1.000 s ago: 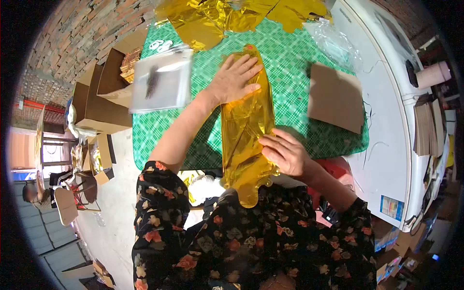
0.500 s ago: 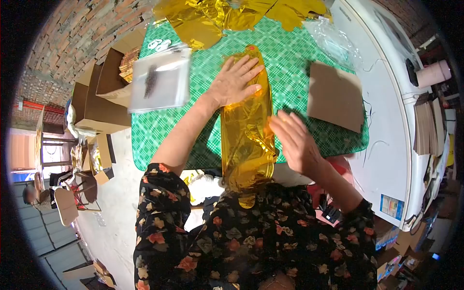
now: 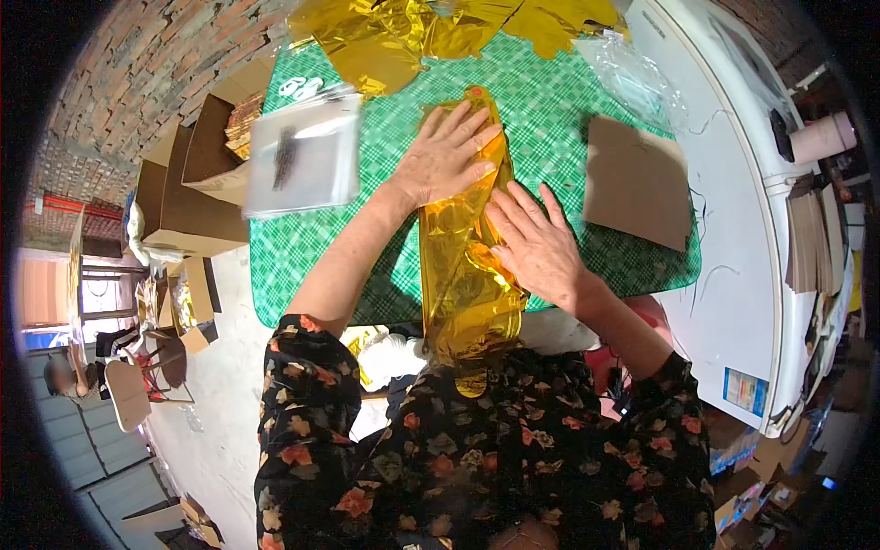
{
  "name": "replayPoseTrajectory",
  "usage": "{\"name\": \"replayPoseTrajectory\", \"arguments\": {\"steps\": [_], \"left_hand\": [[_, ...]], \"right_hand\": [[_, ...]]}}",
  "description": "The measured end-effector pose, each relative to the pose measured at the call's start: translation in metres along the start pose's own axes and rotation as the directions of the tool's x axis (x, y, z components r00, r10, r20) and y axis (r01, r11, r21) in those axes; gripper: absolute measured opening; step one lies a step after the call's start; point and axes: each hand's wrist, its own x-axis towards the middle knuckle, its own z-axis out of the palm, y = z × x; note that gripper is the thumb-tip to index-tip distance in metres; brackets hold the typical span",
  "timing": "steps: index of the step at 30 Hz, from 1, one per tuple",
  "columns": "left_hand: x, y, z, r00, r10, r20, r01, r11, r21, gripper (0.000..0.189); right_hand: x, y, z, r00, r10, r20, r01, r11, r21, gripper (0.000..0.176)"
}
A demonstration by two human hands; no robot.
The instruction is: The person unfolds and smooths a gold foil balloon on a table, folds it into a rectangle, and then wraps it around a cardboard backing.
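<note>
A long gold foil balloon (image 3: 449,266), flat and wrinkled, lies lengthwise on the green checked tablecloth (image 3: 302,257), its near end hanging over the table edge against my clothes. My left hand (image 3: 446,156) rests flat on its upper part, fingers spread. Across its right side lies my right hand (image 3: 534,240), fingers stretched out, pressing on the foil where its edge is folded inward. Part of the foil is hidden beneath both hands. A small red mark shows at the far tip.
Gold foil sheets (image 3: 394,46) cover the far edge. Clear plastic sleeves (image 3: 307,156) lie at left, beside cardboard boxes (image 3: 188,206). A cardboard piece (image 3: 635,181) and a clear plastic bag (image 3: 632,78) lie at right, near a white fridge (image 3: 733,229). A person (image 3: 64,376) is at far left.
My right hand has moved left from the balloon's edge onto the foil and flattened, and the right edge is folded inward there. My left hand has stayed in place.
</note>
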Motion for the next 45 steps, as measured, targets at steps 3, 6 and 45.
{"name": "replayPoseTrajectory", "arguments": {"steps": [3,6,45], "left_hand": [[0.001,0.000,0.000,1.000,0.014,0.005,-0.015,0.998,0.060,0.065],[0.001,0.003,-0.003,1.000,0.015,0.015,-0.017,0.988,0.153,0.065],[-0.009,0.040,0.004,0.960,-0.227,-0.163,0.174,0.942,-0.287,0.048]], "right_hand": [[0.000,0.000,0.000,1.000,-0.001,-0.001,0.001,1.000,0.002,0.063],[0.000,0.000,0.000,1.000,0.006,0.000,-0.006,1.000,0.006,0.063],[0.008,0.002,-0.004,0.999,0.030,0.017,-0.031,0.999,0.026,0.059]]}}
